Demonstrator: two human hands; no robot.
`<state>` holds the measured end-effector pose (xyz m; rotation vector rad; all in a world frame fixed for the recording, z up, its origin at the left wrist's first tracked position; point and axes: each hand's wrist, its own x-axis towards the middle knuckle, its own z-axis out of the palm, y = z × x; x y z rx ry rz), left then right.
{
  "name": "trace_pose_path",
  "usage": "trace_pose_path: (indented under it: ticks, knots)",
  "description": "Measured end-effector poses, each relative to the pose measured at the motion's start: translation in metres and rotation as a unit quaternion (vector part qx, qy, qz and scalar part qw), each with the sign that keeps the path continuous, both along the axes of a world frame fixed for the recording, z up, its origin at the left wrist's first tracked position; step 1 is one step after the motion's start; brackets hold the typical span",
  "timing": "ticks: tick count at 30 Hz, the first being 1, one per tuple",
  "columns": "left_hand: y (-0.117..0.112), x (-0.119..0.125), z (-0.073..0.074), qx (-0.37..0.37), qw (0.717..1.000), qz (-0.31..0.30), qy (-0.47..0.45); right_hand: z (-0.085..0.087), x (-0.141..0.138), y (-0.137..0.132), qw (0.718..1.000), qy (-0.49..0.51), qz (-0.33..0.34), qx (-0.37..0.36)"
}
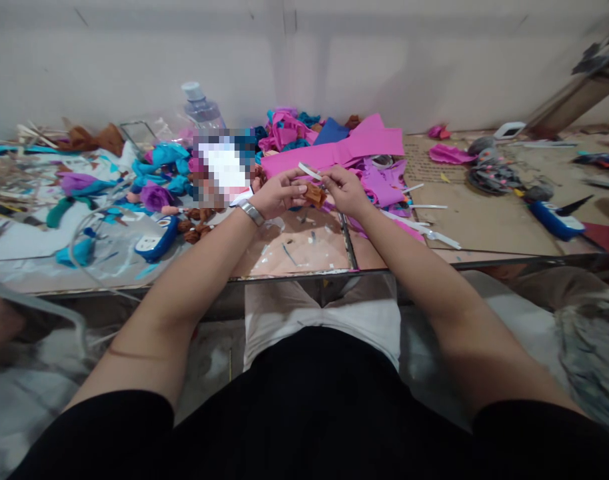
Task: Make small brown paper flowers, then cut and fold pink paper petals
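Both my hands meet over the middle of the table. My left hand (279, 195), with a metal watch at the wrist, is closed on one side of a small folded brown paper piece (314, 194), which looks like crepe paper. My right hand (345, 192) is closed at the other side, its thumb and fingers pinching the brown paper. A narrow white strip (309, 171) sticks out between the hands, its lower end hidden by the fingers. Just behind lies a pink paper sheet (329, 153), with purple paper (382, 183) beside my right hand.
Blue and purple paper flowers (157, 197), a clear bottle (204, 110) and a blue-and-white device (157, 239) stand left. Several white strips (442, 239) lie right, near cardboard (464, 213), a grey bundle (494, 170) and another blue device (557, 220). A wall closes off the back.
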<state>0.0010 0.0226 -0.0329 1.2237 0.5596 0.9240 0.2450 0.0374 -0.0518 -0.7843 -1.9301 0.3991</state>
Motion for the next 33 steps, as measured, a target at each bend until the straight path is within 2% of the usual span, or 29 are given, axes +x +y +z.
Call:
trace_pose_path:
  ticks: [7,20,25,29,33]
  knots:
    - [-0.002,-0.001,0.001,0.007,1.0,0.007,-0.016,-0.004,-0.004,0.002,0.999,-0.025,0.032,0.001]
    - [-0.003,-0.001,0.002,0.025,1.0,0.007,-0.012,0.013,-0.001,-0.013,0.999,-0.006,0.008,0.036]
    - [-0.003,0.001,-0.002,0.078,0.995,0.012,0.068,0.013,-0.001,-0.014,0.999,0.018,0.019,0.027]
    - [-0.007,0.004,-0.006,0.144,0.976,-0.006,0.163,0.012,-0.001,-0.014,1.0,0.002,0.025,-0.003]
    - [-0.009,0.006,-0.008,0.213,0.957,0.009,0.198,0.009,-0.002,-0.015,1.0,-0.017,0.016,-0.01]
